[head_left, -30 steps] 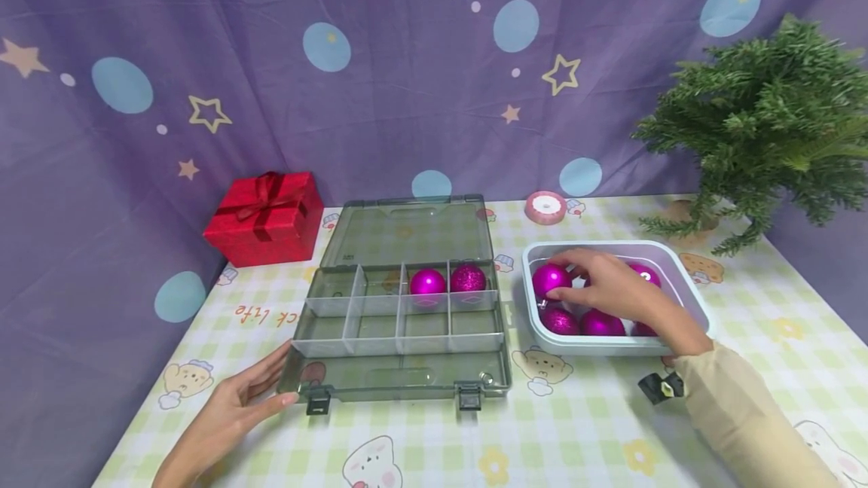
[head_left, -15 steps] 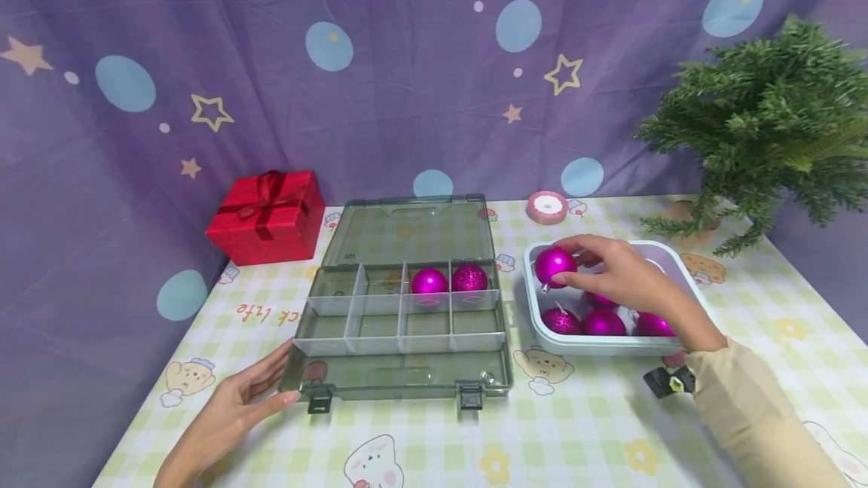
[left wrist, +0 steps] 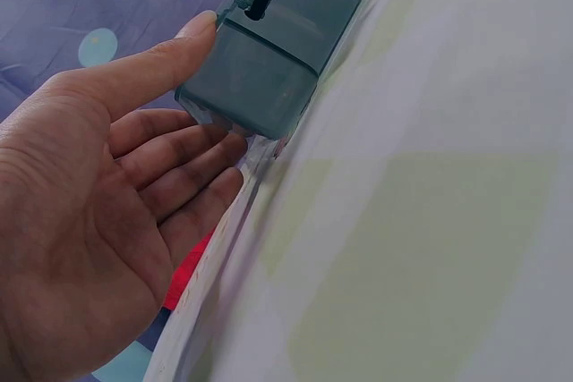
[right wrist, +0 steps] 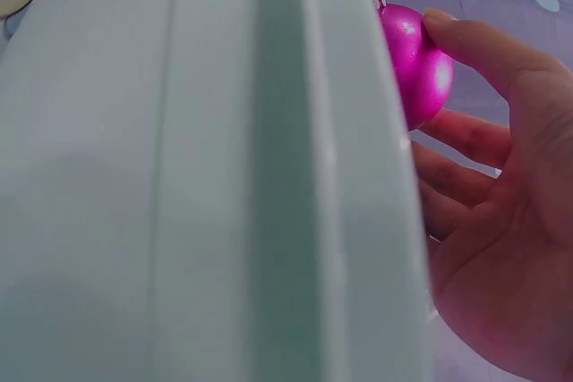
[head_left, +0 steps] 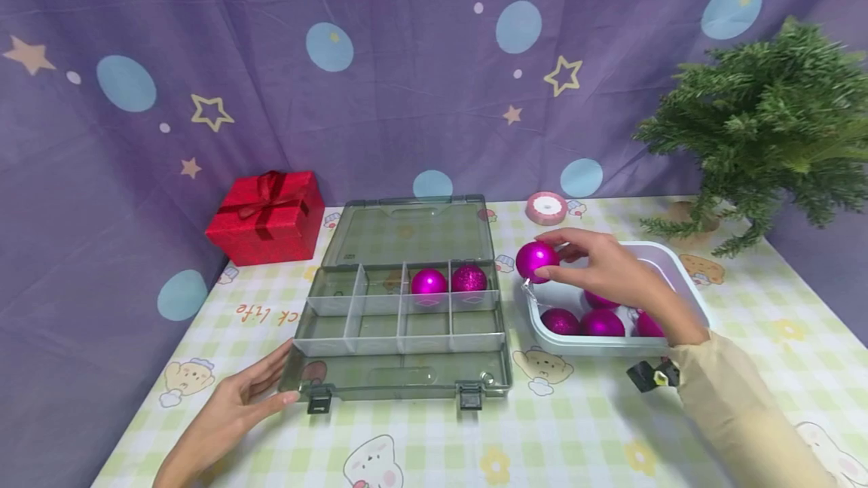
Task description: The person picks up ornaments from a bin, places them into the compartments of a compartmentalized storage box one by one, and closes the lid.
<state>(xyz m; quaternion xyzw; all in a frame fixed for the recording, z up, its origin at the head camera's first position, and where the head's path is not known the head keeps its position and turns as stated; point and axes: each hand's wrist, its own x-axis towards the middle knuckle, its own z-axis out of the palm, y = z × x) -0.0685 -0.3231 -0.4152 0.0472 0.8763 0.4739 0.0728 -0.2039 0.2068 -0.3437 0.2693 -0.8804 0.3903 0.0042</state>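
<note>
Between thumb and fingers, my right hand [head_left: 603,266] pinches a shiny magenta Christmas ball [head_left: 537,261] by its sides. The ball is over the left rim of the pale blue tub [head_left: 610,346], its silver cap pointing down. In the right wrist view the tub wall [right wrist: 215,176] covers part of the ball [right wrist: 419,64]. My left hand [head_left: 233,405] rests at the front left corner of a smoky clear divided box [head_left: 393,376], thumb at the front edge and loosely straight fingers along the side. One smooth ball [head_left: 429,286] and one glittery ball [head_left: 469,278] sit in adjoining back compartments on the right.
Several more magenta balls [head_left: 602,322] lie in the tub. The box's lid [head_left: 414,232] lies back behind it. A red gift box [head_left: 267,217] stands back left, a ribbon roll [head_left: 545,208] at the back, and a small artificial tree [head_left: 759,126] at the right.
My right hand has lifted the ball out from among the others and moved it left to the tub's rim. The left hand and divided box stay as they were.
</note>
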